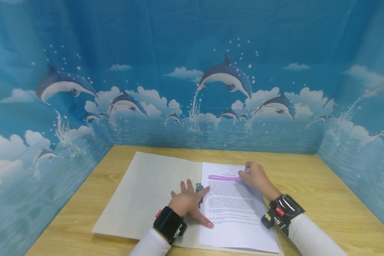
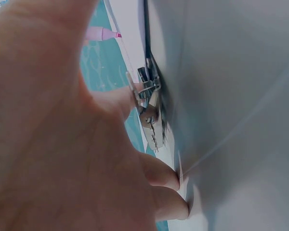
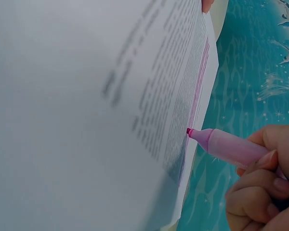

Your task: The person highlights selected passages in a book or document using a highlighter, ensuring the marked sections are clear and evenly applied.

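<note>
An open pale folder bears a stack of printed sheets on its right side. My left hand rests with fingers spread across the fold, thumb and index finger on the sheets' left margin. A metal clip shows beneath that hand in the left wrist view. With my right hand I grip a pink highlighter, its uncapped tip at the text near the right margin. Pink marking covers several lines near the top of the page.
The folder lies on a wood-grain table. A blue curtain printed with dolphins and clouds rises behind the table and along both sides. Black straps with small devices circle both wrists.
</note>
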The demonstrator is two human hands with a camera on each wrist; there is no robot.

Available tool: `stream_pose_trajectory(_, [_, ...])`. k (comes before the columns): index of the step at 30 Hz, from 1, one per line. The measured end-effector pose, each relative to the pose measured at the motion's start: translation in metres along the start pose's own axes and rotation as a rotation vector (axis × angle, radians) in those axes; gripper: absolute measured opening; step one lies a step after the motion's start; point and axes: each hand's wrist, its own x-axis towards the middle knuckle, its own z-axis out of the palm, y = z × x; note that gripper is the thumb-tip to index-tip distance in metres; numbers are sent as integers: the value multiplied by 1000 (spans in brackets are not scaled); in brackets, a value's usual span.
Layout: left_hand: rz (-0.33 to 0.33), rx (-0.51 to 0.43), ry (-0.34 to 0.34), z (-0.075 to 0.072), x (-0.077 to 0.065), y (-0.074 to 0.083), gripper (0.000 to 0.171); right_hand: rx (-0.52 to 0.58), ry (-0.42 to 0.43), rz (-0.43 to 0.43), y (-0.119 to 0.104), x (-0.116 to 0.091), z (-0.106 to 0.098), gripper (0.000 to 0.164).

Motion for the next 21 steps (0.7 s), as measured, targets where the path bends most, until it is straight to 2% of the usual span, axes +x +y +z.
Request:
stream_pose_trajectory(8, [-2, -5, 3, -2, -1, -2, 120, 1, 18, -40, 1, 0, -2, 24])
stream_pose_trajectory(12, [-6, 3, 7, -1, 0, -3, 120, -19, 41, -94, -1, 3, -2, 22])
stream_pose_trajectory(17, [18, 11, 9, 0, 0, -3, 120, 8, 92, -148, -16, 2, -2, 19])
stream_pose_trajectory(21, [25, 16, 11, 1, 0, -2, 120, 24, 75, -184, -33, 0, 3, 20])
